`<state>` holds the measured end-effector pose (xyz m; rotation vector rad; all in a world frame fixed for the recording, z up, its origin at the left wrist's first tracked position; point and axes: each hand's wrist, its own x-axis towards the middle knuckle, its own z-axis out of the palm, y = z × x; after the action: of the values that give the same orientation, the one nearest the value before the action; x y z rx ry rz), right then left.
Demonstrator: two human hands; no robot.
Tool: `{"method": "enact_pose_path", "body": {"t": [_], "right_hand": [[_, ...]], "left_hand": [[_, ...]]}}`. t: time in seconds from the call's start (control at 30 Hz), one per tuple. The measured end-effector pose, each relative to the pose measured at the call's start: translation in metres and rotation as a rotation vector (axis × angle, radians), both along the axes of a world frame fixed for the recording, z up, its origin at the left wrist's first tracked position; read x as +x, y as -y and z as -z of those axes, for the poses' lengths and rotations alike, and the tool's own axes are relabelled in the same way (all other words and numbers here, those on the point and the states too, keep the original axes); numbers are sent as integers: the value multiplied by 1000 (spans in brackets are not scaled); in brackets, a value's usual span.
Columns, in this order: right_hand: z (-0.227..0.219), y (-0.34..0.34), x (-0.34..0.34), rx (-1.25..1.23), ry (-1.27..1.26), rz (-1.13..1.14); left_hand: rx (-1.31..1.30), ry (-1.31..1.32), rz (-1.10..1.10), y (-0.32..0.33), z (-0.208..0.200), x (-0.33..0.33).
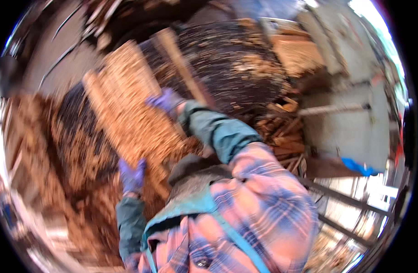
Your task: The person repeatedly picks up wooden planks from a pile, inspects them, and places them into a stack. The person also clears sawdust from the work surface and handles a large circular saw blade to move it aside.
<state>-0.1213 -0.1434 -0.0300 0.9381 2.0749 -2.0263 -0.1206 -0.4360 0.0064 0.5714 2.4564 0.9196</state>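
Observation:
A broad, tan wooden slab [129,91] lies slantwise in front of me. Its surface looks rough or strewn with wood chips; blur hides which. Along its left side runs a raised, lighter edge. My right hand [165,102], in a purple glove, grips the slab's right edge with its fingers over the top. At the near left corner, my left hand [132,176], gloved alike, holds the edge between thumb and fingers. The undersides of both grips are hidden. Beyond my right hand, a narrow wooden stick [181,63] lies on a dark, chip-littered surface [218,59].
A box-like container [295,50] with tan material stands at the far right. Broken wood pieces [282,129] are heaped right of my right arm, beside a grey panel [350,132]. Thick brown timber [40,150] runs along the left. Metal bars [350,200] stand at the lower right.

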Motion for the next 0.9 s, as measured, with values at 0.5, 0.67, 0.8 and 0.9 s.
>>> {"method": "enact_pose_path", "body": {"t": [0.5, 0.67, 0.8, 0.9], "right_hand": [[-63, -274, 385, 74, -735, 1230], [-22, -351, 463, 199, -454, 1572], [-1, -386, 440, 153, -439, 1580], [2, -384, 451, 69, -429, 1576]], "left_hand": [[406, -693, 1024, -545, -43, 60], [460, -688, 1149, -780, -59, 146], [-130, -620, 1028, -860, -6, 173], [-106, -559, 1086, -856, -3, 160]]}}
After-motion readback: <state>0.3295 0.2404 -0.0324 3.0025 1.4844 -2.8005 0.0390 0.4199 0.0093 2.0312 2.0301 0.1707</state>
